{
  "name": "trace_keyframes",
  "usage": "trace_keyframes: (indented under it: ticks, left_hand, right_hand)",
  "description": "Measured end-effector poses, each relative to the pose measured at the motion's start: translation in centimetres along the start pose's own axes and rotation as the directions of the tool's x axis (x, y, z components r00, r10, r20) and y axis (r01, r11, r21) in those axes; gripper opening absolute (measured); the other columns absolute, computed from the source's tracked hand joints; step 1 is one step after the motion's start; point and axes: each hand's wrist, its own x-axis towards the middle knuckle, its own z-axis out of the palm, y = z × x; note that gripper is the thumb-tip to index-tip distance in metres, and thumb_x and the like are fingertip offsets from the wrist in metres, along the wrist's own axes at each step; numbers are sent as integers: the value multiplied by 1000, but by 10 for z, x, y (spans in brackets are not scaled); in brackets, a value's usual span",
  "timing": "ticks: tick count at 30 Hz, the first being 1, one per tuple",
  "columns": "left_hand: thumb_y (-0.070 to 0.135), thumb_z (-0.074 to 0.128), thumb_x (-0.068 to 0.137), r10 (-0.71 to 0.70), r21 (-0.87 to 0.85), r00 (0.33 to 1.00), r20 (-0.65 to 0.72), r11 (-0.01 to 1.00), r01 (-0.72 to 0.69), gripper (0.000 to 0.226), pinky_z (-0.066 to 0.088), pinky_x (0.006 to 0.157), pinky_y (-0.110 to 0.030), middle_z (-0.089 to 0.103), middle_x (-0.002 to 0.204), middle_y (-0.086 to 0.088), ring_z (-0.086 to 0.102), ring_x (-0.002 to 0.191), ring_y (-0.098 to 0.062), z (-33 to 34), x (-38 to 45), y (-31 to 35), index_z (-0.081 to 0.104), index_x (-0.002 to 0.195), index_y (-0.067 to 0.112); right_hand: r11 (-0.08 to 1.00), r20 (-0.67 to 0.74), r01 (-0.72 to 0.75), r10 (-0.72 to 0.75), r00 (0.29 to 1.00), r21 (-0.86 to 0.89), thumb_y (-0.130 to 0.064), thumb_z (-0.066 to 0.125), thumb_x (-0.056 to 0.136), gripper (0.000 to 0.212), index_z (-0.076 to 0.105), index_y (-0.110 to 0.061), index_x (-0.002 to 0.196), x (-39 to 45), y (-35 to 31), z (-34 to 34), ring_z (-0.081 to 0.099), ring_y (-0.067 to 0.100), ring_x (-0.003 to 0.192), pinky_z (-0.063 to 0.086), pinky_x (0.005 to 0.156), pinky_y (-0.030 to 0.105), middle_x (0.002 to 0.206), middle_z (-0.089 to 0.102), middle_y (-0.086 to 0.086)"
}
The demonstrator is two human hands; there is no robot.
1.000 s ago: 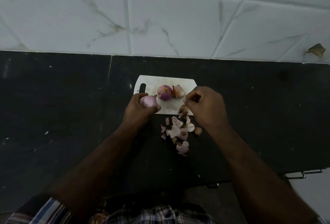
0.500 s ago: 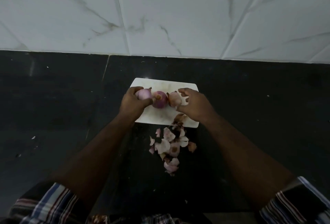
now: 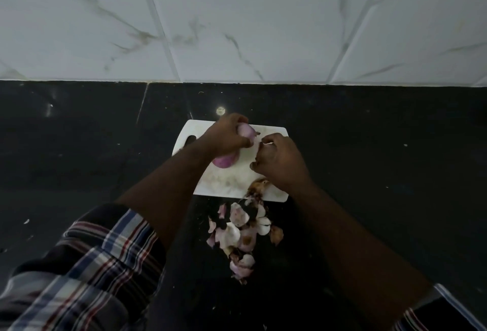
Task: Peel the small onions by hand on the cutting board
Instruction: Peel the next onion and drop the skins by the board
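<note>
At the far left, a plaid sleeve covers the upper part of the left arm, which reaches forward over the black worktop. A white cutting board lies on the worktop near the tiled wall, with a handle slot at its left end. The left hand is over the far part of the board, its fingers curled around a pale pink onion that looks mostly peeled; the onion is held clear of the board. Just below that hand a second onion, darker purple, rests on the board, partly hidden by the wrist. To the right, the right hand is loosely closed over the right half of the board, thumb and fingertips pinched near the held onion; whether it grips a bit of skin there cannot be told. At the board's near edge, below the right wrist, sits a brownish scrap of dry skin. In front of the board a heap of pink and white peelings lies on the worktop between the two forearms. A striped cuff shows at the lower right corner.
</note>
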Motion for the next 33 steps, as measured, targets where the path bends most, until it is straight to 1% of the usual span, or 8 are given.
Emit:
trace_keyframes:
  ticks: [6,11,14,17,20,24,28,33]
  left_hand:
    - [34,80,82,25,296,988,153,953,-70,63,47,93,-37,58,135,-3,55,120,-24,-2,7,5,54,138,22]
    - [48,75,85,-70,384,985,160,923,3,80,36,112,-53,49,152,-6,41,140,-34,-12,-8,0,38,153,30]
    - [40,68,91,72,234,996,-61,971,-56,60,44,108,-52,58,144,0,51,135,-25,-22,-30,-2,49,147,30]
    - [29,62,98,83,-35,975,-208,995,-92,35,56,86,-32,70,117,4,68,99,-10,-23,-73,3,63,133,24]
    - [27,64,99,-67,-396,997,-33,917,49,27,62,78,-33,74,102,1,74,84,-15,-17,-116,-4,65,124,18]
    - [24,71,94,-171,-768,973,152,599,225,37,60,77,-38,73,113,-17,75,96,-34,-8,-156,-18,62,129,12]
    - [13,67,96,-191,-869,972,134,449,208,26,59,81,-46,70,116,-28,70,92,-36,-9,-179,-32,65,121,6]
    - [14,58,102,-151,-897,976,158,392,206,23,63,73,-38,72,111,-20,73,92,-31,-19,-208,-37,64,121,4]
  right_hand:
    - [904,30,-161,162,986,396,-17,91,69,41,68,-9,101,-20,5,-17,65,3,85,56,79,26,92,69,-6]
    - [726,113,-263,250,962,635,0,72,86,25,68,-22,96,-29,-3,-19,71,22,94,61,80,43,100,72,3]
    - [709,118,-273,261,958,651,-6,67,92,19,71,-24,95,-35,-13,-21,74,21,93,63,79,41,97,75,2]
    - [719,100,-265,265,959,642,-18,69,94,8,74,-18,100,-44,-25,-18,75,20,90,62,77,38,95,77,2]
    - [713,56,-241,273,960,658,-22,73,91,10,74,-16,99,-55,-46,-10,75,21,92,63,79,40,96,77,3]
    - [645,112,-263,266,958,717,-16,69,94,5,70,-12,97,-78,-77,6,76,25,89,62,77,39,97,76,11]
    - [625,144,-266,239,960,734,-10,64,96,7,72,-9,97,-104,-96,15,76,27,88,62,69,35,96,76,13]
    - [799,36,-116,117,992,589,-14,71,91,9,77,-16,97,-127,-107,21,75,19,92,62,76,34,93,78,3]
